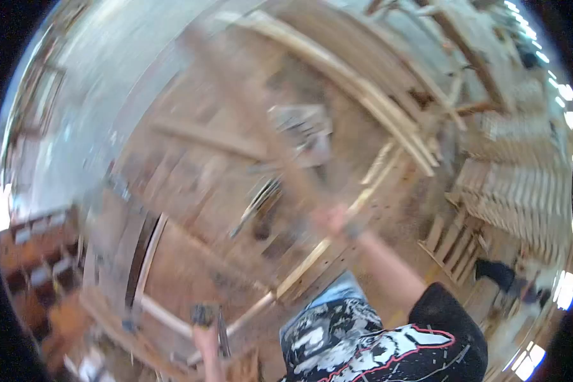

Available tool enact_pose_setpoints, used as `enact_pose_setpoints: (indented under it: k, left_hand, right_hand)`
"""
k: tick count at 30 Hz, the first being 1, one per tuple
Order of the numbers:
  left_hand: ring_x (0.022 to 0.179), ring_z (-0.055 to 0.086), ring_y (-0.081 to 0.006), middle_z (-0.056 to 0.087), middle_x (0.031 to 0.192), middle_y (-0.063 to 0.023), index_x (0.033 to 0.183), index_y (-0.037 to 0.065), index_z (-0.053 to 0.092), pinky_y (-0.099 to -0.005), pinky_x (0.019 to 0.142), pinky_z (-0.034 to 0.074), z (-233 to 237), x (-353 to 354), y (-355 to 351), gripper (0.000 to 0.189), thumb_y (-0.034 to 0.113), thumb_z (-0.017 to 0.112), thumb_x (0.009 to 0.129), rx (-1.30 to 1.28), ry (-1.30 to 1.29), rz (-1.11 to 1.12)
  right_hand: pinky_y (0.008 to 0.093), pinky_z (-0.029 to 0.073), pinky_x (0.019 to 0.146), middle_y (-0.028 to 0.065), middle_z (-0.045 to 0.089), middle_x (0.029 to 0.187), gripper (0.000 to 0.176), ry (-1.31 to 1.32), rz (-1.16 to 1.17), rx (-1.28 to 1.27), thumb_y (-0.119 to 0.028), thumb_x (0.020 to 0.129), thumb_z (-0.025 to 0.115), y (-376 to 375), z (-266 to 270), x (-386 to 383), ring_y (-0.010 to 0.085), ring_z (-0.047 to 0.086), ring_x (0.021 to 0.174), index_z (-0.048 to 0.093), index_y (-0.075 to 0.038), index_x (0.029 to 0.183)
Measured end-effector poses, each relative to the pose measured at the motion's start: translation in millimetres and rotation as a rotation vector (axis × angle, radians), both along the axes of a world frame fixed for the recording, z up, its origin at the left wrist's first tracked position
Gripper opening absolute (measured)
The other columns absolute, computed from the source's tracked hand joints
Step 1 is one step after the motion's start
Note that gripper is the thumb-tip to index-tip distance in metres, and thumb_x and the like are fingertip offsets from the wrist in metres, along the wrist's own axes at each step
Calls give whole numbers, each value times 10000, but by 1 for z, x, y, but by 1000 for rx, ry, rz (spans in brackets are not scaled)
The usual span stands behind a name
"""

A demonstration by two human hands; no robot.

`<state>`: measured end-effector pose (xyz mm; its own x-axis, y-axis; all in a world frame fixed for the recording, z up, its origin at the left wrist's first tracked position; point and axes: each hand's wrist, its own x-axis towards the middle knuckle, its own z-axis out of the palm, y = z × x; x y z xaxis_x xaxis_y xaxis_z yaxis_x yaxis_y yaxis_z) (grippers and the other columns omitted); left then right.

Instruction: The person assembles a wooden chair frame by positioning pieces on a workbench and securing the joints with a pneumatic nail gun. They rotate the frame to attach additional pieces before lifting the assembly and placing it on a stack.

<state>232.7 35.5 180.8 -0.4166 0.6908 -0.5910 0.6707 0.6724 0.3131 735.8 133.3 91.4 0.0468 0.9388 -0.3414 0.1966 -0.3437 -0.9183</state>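
My right hand (331,219), smeared by motion, is closed around one end of a long wooden board (245,108). The board slants up and left over the large wooden work table (191,197) and is blurred too. Lower left, my left hand (205,337) is closed on a dark, boxy tool (204,313) whose kind I cannot make out. It is close to the pale wooden strips (165,315) near the table's corner. Beyond the board lie some papers (305,134), and a narrow dark tool (258,204) rests on the table below them.
Long pale wooden strips (344,70) run along the table's far right side. Another plank (207,137) lies across the tabletop. Slatted wooden pieces (509,191) are stacked at the right. A brown shelf unit (38,248) stands at the left.
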Motion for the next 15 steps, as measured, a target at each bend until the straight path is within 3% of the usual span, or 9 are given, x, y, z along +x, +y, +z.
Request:
enact_pose_setpoints:
  k: [1,2,4,5,6,7,10,13,15]
  left_hand:
    - [935,697,-303,742,1023,-183,1081,-43,686,-411,858,529,-9,-16,-2,410,210,822,788,-135,-22,-27]
    - [900,709,-354,742,996,-212,1084,-38,702,-413,842,535,16,9,12,408,224,825,797,-28,-55,-35]
    - [887,630,-256,730,1037,-209,1201,-37,687,-346,877,493,74,63,33,443,303,661,919,-127,-184,88]
    - [882,627,-268,738,1046,-150,1176,-48,692,-366,867,499,43,29,19,419,270,680,905,-150,-10,-98]
    - [943,663,-265,737,1081,-189,1204,-53,678,-385,872,505,7,-7,-2,468,296,691,893,-125,30,-222]
    - [945,679,-297,737,1061,-211,1181,-60,685,-406,863,513,2,-13,-4,491,329,703,883,-71,2,-284]
    - [931,700,-399,730,977,-262,1092,-64,710,-476,829,528,5,-23,-14,561,442,728,849,17,7,-438]
    - [873,669,-513,702,846,-285,963,-32,747,-558,779,526,15,-25,-7,631,579,736,805,-44,138,-586]
    - [882,672,-502,702,870,-296,993,-14,748,-549,787,526,13,-31,-10,620,582,722,820,-65,187,-574]
  right_hand:
    - [382,561,793,129,725,1032,337,17,24,29,-348,1009,575,-18,8,-47,277,694,904,728,-67,1111]
    - [383,572,821,139,739,1059,311,15,30,77,-317,1008,590,-33,9,-94,289,709,939,736,-65,1116]
    - [416,529,881,163,699,1097,362,-30,-28,-8,-378,1009,569,-53,16,-163,278,672,1031,701,-68,1142]
    - [417,520,894,159,667,1048,363,-56,102,-114,-387,1017,551,-60,-1,-185,307,655,1026,676,-58,1108]
    - [426,529,879,153,647,1034,362,-108,87,-45,-383,1012,553,-72,-17,-210,326,650,1002,658,-47,1099]
    - [435,537,864,147,627,1019,363,-151,85,21,-379,1006,555,-79,-25,-226,346,646,979,639,-36,1091]
    - [447,553,832,139,592,1085,335,-242,229,-149,-350,992,574,-91,-9,-238,350,630,999,624,-53,1140]
    - [457,561,797,129,562,1131,327,-552,254,37,-319,977,599,-112,-33,-254,311,619,1033,618,-82,1202]
    - [473,545,814,136,542,1137,346,-606,198,72,-306,967,624,-116,-34,-263,333,601,1048,605,-95,1241]
